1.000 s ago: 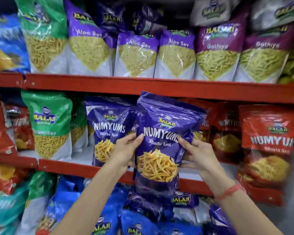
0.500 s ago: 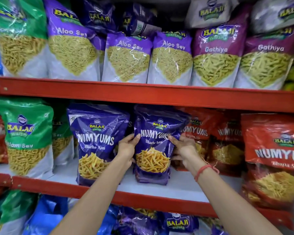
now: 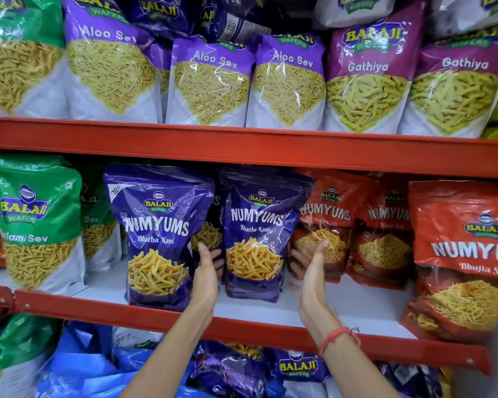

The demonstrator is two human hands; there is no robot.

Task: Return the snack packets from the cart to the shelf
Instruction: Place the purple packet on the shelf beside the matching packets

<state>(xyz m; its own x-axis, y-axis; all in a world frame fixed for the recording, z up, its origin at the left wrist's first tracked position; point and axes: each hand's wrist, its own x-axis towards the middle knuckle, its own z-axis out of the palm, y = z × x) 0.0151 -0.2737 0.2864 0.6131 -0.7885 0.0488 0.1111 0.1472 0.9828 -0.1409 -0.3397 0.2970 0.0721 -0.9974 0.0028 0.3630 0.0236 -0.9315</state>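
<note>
Hands flank the upright Numyums Bhatha Kani packet (image 3: pixel 256 239) mid-shelf (image 3: pixel 242 320): left hand (image 3: pixel 206 278) open against its side, right hand (image 3: pixel 311 278) open, empty; release evenly so it stands

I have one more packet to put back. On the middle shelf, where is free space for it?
Bare white board shows in front of the red Bhujia Sev packets, right of the right hand. A narrower patch lies between the green Sev packet and the left Bhatha Kani packet. The back row is crowded.
</note>
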